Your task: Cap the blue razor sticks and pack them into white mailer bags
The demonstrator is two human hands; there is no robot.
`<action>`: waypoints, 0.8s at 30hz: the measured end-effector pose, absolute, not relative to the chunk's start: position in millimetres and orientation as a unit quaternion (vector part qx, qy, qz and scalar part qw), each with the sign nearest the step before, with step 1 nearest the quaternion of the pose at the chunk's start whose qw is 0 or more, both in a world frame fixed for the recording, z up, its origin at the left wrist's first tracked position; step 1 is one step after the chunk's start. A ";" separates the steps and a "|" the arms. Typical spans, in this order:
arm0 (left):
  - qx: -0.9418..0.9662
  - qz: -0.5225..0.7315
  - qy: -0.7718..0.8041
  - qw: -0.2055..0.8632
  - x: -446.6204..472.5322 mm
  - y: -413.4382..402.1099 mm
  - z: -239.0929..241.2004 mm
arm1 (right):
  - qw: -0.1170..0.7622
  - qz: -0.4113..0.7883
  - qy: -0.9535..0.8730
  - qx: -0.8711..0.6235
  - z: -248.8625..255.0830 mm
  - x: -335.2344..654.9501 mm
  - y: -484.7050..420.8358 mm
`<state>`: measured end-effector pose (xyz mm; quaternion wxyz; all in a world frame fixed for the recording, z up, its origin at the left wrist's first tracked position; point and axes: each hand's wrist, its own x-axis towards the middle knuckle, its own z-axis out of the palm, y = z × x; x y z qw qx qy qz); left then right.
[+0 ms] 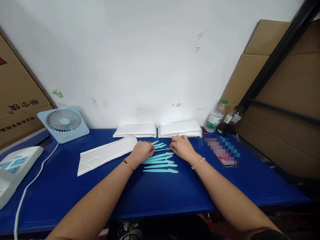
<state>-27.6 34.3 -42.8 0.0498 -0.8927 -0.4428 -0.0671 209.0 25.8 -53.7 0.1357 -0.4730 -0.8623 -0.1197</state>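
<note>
Several turquoise eyebrow razors [160, 171] lie roughly side by side in a column on the blue table [160, 193]. Toward the far end of this column, one razor [162, 149] stretches between my two hands. My left hand [143, 151] is closed, its fingers pinched at the razor's left end. At the other end, my right hand [183, 146] pinches with curled fingers. The fingertips cover both ends of that razor. Beside my left wrist lies a long white flat plastic-wrapped pack [105, 155], its right end next to my left hand.
Two stacks of white packs, a left stack [135, 130] and a right stack [180, 128], sit against the wall. At left are a fan [65, 121], its cable and a power strip [20, 166]. At right stand a water bottle [217, 116], a dark bottle [230, 120] and a phone [220, 151].
</note>
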 end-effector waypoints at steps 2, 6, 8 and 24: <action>-0.894 -0.071 -0.441 0.048 -26.3 33.6 -42.9 | 0.137 -0.125 -0.864 -0.469 -53.2 205.5 24.6; -0.902 -0.076 -0.424 0.036 -23.0 31.6 -44.1 | 0.148 -0.117 -0.873 -0.450 -53.6 197.0 21.2; -0.906 -0.082 -0.414 0.013 -23.6 32.1 -45.4 | 0.153 -0.097 -0.879 -0.440 -53.4 197.6 20.9; -0.889 -0.110 -0.443 0.043 -40.6 50.0 -52.0 | 0.137 -0.085 -0.803 -0.574 -57.0 240.4 34.9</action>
